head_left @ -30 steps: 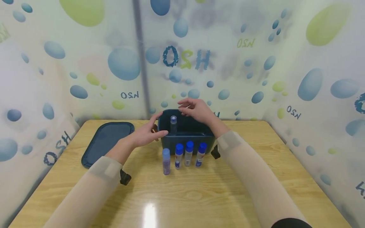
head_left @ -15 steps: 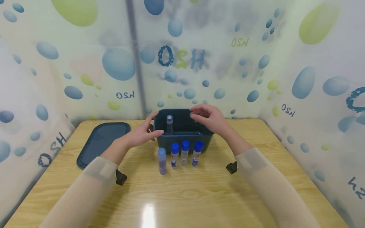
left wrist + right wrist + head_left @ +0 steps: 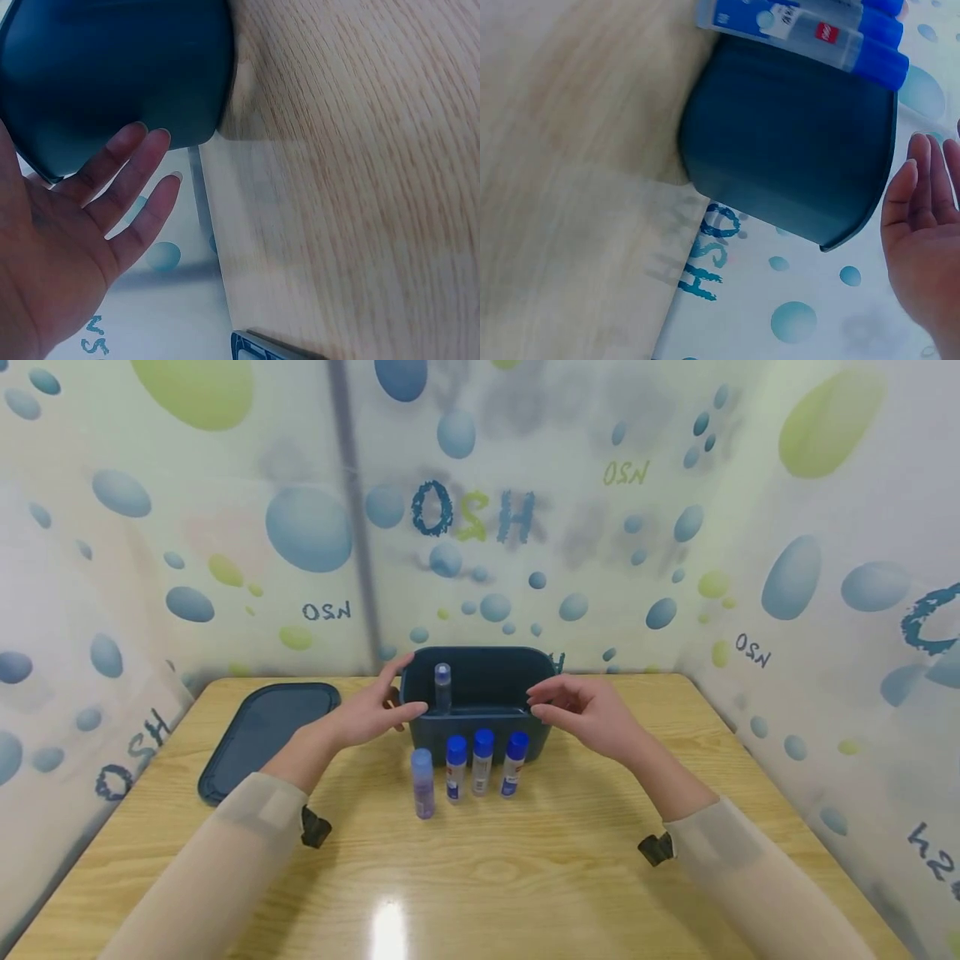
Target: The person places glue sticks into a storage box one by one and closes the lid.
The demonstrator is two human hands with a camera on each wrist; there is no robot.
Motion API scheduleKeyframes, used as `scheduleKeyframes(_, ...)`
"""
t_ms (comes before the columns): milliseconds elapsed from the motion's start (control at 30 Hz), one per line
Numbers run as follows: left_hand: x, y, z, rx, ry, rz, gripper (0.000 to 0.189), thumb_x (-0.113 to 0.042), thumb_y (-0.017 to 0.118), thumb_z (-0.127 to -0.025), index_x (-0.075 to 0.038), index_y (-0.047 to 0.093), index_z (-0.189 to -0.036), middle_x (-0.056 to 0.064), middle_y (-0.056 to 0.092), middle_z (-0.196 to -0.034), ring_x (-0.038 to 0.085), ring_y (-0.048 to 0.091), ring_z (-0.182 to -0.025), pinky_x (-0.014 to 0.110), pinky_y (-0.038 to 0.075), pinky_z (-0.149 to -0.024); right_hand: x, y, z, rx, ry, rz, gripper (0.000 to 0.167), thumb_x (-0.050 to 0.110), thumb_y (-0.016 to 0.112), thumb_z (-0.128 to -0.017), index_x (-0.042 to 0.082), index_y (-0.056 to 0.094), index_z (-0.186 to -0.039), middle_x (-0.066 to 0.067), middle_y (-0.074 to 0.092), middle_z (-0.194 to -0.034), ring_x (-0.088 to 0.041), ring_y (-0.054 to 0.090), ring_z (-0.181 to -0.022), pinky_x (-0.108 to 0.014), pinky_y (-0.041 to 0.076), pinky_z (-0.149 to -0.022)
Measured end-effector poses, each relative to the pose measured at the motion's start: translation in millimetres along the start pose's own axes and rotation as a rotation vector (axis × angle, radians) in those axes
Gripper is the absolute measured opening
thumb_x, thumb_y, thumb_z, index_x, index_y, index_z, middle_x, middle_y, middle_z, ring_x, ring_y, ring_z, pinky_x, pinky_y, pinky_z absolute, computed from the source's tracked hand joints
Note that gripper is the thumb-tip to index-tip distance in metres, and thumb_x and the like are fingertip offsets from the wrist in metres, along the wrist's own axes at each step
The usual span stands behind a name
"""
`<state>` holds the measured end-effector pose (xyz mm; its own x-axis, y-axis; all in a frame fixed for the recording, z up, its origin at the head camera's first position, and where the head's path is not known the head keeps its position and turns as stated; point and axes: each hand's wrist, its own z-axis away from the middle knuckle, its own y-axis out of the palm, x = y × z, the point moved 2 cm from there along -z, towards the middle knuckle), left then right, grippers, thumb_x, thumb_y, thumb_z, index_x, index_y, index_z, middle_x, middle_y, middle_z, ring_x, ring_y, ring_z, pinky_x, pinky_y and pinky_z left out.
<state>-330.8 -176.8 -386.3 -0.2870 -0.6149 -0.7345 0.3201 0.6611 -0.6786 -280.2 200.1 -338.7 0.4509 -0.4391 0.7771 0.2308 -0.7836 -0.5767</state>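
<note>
A dark blue bin (image 3: 480,739) stands at the middle back in the head view. Upright inside, at its left end, is a clear bottle (image 3: 443,689) that looks like liquid glue. My left hand (image 3: 375,710) rests on the bin's left end, fingers extended; the left wrist view shows those fingers (image 3: 135,180) along its outer wall. Beside the right end, my right hand (image 3: 588,714) hangs with fingers loosely bent, holding nothing. Blue-capped glue bottles (image 3: 482,764) stand in front of the bin, and a purplish bottle with a lighter blue cap (image 3: 423,785) stands left of them.
A dark blue lid (image 3: 270,739) lies flat on the wooden table (image 3: 480,877) to the left of the bin. Close behind the table hangs a white sheet (image 3: 480,460) with blue and green spots, and similar sheets enclose both sides.
My right hand has moved from above the bin's interior to the right and down, out past its right end. The left hand has stayed at the left end.
</note>
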Motion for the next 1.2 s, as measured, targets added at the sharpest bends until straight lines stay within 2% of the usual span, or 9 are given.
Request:
scheduleKeyframes(67,0.4,0.0,0.0,-0.001,0.0,-0.004,0.098,-0.063,0.064,-0.106,-0.04,0.0,-0.177,0.016,0.069,-0.116,0.035,0.075,-0.106,0.045,0.058,-0.091,-0.4,1.8,6.6,0.015,-0.008,0.006,0.026,0.02,0.075,-0.106,0.013,0.077,-0.131,-0.008,0.079,-0.123,-0.025,0.076,-0.101,-0.027,0.061,-0.086)
scheduleKeyframes(300,0.4,-1.2,0.1,-0.008,-0.005,-0.009,0.097,-0.064,0.064,-0.106,-0.042,0.001,-0.176,0.016,0.07,-0.115,0.037,0.075,-0.107,0.042,0.058,-0.089,-3.1,7.6,22.0,0.063,0.022,0.004,0.024,0.017,0.076,-0.105,0.012,0.077,-0.129,-0.007,0.078,-0.119,-0.019,0.071,-0.088,-0.028,0.058,-0.074)
scheduleKeyframes(533,0.6,-0.2,-1.1,-0.007,0.0,0.004,0.098,-0.063,0.065,-0.106,-0.042,0.0,-0.176,0.018,0.069,-0.116,0.038,0.075,-0.106,0.045,0.058,-0.091,-10.7,14.0,27.0,0.103,0.033,-0.022,0.03,0.014,0.077,-0.104,0.01,0.075,-0.134,-0.013,0.076,-0.128,-0.034,0.072,-0.095,-0.027,0.06,-0.077)
scheduleKeyframes(733,1.6,-0.5,-0.5,-0.003,-0.003,0.008,0.098,-0.062,0.065,-0.106,-0.041,0.0,-0.177,0.018,0.069,-0.116,0.038,0.075,-0.106,0.045,0.058,-0.092,-15.3,22.7,24.6,0.143,0.03,-0.005,0.038,0.016,0.078,-0.104,0.013,0.073,-0.141,-0.014,0.075,-0.137,-0.025,0.073,-0.092,-0.028,0.062,-0.08)
scheduleKeyframes(833,1.9,-0.8,0.2,0.002,-0.002,0.009,0.098,-0.061,0.064,-0.107,-0.04,0.0,-0.177,0.018,0.068,-0.117,0.037,0.075,-0.106,0.045,0.058,-0.092,-17.8,27.1,23.2,0.16,0.039,-0.002,0.04,0.017,0.078,-0.104,0.015,0.072,-0.144,-0.013,0.074,-0.138,-0.024,0.073,-0.088,-0.029,0.062,-0.078)
scheduleKeyframes(1067,-0.1,-1.0,1.2,0.0,-0.005,0.002,0.098,-0.06,0.064,-0.107,-0.038,0.0,-0.177,0.019,0.069,-0.117,0.036,0.075,-0.105,0.044,0.058,-0.091,-19.8,33.8,21.6,0.184,0.049,-0.005,0.045,0.019,0.078,-0.104,0.015,0.069,-0.148,-0.015,0.072,-0.138,-0.042,0.073,-0.088,-0.03,0.062,-0.077)
scheduleKeyframes(1200,-1.1,-1.3,1.6,-0.003,-0.009,-0.008,0.097,-0.061,0.064,-0.107,-0.038,0.0,-0.177,0.018,0.07,-0.116,0.036,0.075,-0.106,0.044,0.058,-0.091,-20.5,36.5,21.0,0.178,0.061,-0.012,0.045,0.019,0.078,-0.104,0.016,0.069,-0.148,-0.015,0.072,-0.136,-0.044,0.073,-0.091,-0.033,0.063,-0.078)
